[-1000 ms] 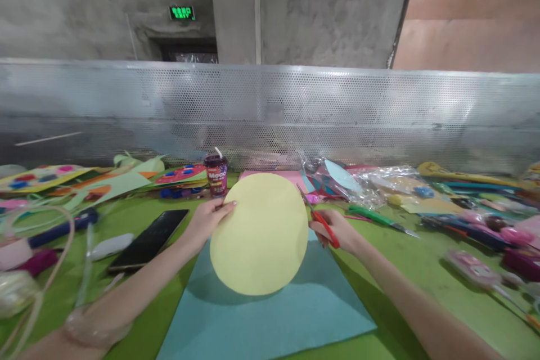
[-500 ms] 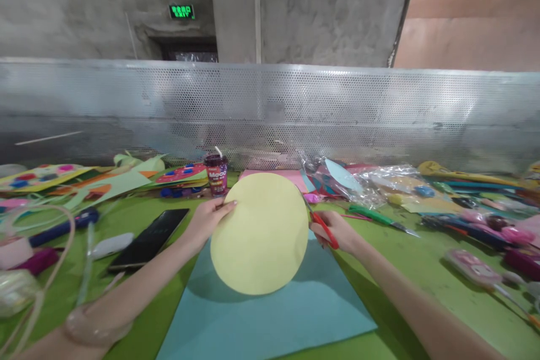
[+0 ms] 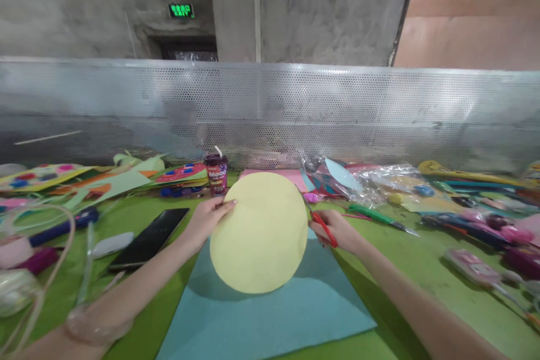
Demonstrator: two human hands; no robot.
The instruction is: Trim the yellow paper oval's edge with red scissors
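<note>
A pale yellow paper circle [image 3: 259, 236] is held up above a blue sheet [image 3: 270, 320], casting a shadow on it. My left hand [image 3: 210, 218] pinches the circle's upper left edge, thumb on the front face. At the right edge, my right hand [image 3: 335, 230] is closed around the red handles of a pair of scissors [image 3: 324, 228]. The scissor blades point up and to the left, by the circle's upper right edge; part of them is hidden behind the paper.
On the green table [image 3: 405, 287], a black phone [image 3: 152, 239] lies left of the blue sheet. A purple cup [image 3: 216, 174] with a straw stands behind my left hand. A green-handled craft knife [image 3: 375, 216] lies at right. Craft papers and plastic bags line the back, before a perforated metal panel [image 3: 270, 107].
Almost nothing differs. The circle and both hands hold nearly the same position, with only a very slight shift of the view.
</note>
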